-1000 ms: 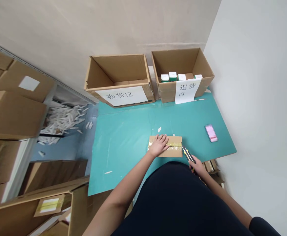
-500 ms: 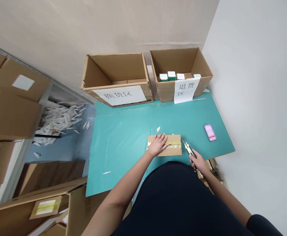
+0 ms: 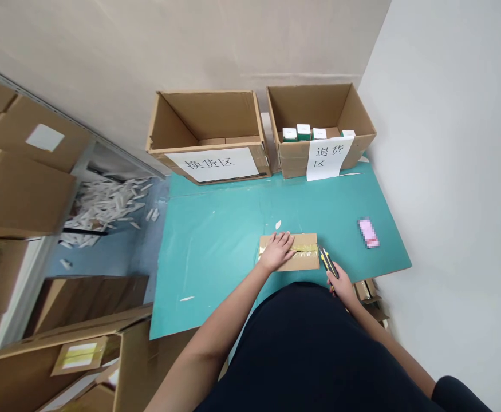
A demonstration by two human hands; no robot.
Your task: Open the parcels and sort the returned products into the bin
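A small cardboard box [image 3: 306, 262] with yellowish tape along its top lies on the green tabletop near the front edge. My left hand [image 3: 278, 252] rests flat on the box's left half, fingers stretched out and slightly spread. To the right of the box, my right hand [image 3: 340, 283] is closed around a yellow and black utility knife [image 3: 328, 262]. Its blade points up and left, close to the box's right end; whether the tip touches the cardboard I cannot tell.
Two open cartons with paper signs, a left carton [image 3: 264, 153] and a right carton [image 3: 291, 166], stand along the back. Green-and-white boxes [image 3: 304, 133] sit in the right one. A blurred pink item [image 3: 368, 233] lies at right. Another open carton [image 3: 134, 355] is at lower left.
My right hand has moved slightly left with the utility knife, bringing the blade closer to the box's right end. My left hand stays on the box. The view has shifted a little.
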